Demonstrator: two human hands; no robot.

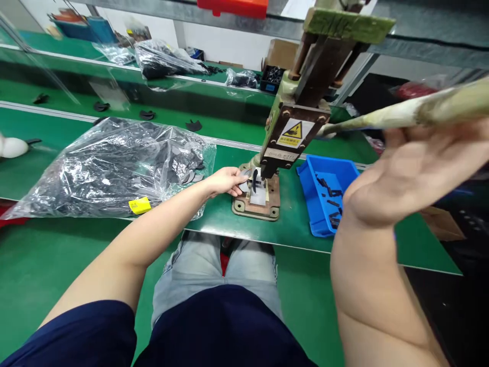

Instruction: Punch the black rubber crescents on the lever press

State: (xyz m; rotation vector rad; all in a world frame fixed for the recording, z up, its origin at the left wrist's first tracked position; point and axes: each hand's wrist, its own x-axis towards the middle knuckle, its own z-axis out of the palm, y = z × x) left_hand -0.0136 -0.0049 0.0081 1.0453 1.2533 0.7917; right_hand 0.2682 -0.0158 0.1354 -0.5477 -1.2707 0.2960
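At the base of a hand press (296,114), my left hand (225,182) pinches a flat grey curved piece (243,184) at its edge. Beside that piece, on the press's light metal fixture (259,196), lies a small black curved part (254,180). The press ram stands just behind the part. My right hand (416,153) is raised at the right, palm showing, with its fingers at the long worn press lever (412,109). The fingers are partly hidden by the lever and slightly blurred, but look curled on it.
A large clear bag (110,168) of dark pieces lies left of the press. A blue bin (311,204) with small black parts stands right. Dark pieces (147,115) dot the green strip behind. At far left is another person's white-gloved hand (13,147). A metal beam (168,15) crosses above.
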